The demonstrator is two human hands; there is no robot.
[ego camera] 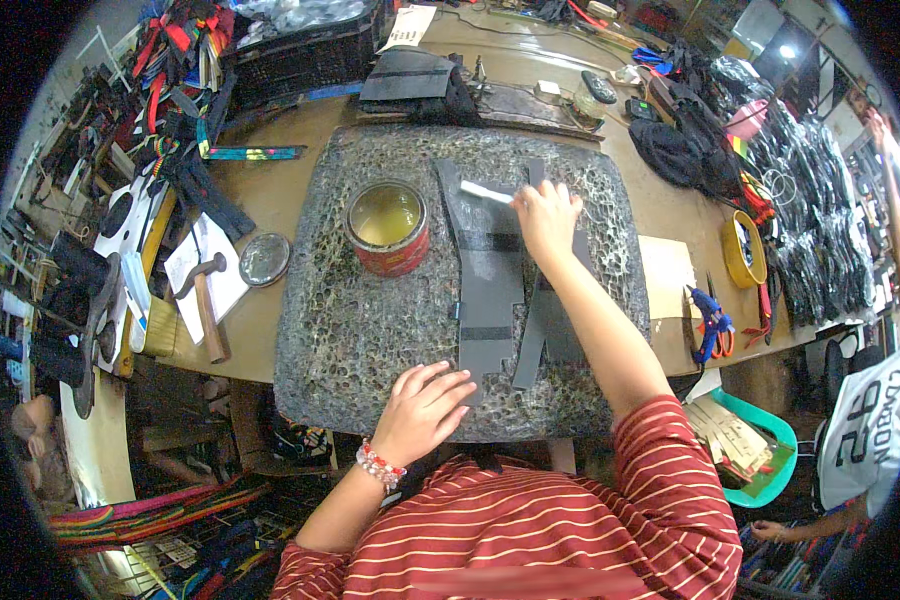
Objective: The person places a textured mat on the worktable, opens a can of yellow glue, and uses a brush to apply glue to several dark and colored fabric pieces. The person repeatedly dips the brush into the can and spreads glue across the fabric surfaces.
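My right hand (547, 214) grips a white, narrow tool (487, 192), perhaps a brush or spreader; it points left over a dark grey strip of sheet material (487, 281). Part of that strip's surface looks wet and shiny. My left hand (424, 409), fingers spread and empty, lies at the strip's near end, with fingertips on or beside it. More grey cut pieces (534, 345) lie to the right, partly hidden under my right forearm. Left of the strip stands an open red can (391, 251) of yellowish liquid. All of these rest on a crusted, pitted board (360, 337).
A hammer (208, 311) and a round lid (265, 259) lie to the left. On the right are blue-and-orange-handled cutters (712, 322), a yellow bowl (744, 251) and plastic-wrapped black goods (817, 202). A green basin (776, 442) sits below the table edge; another person (866, 435) is nearby.
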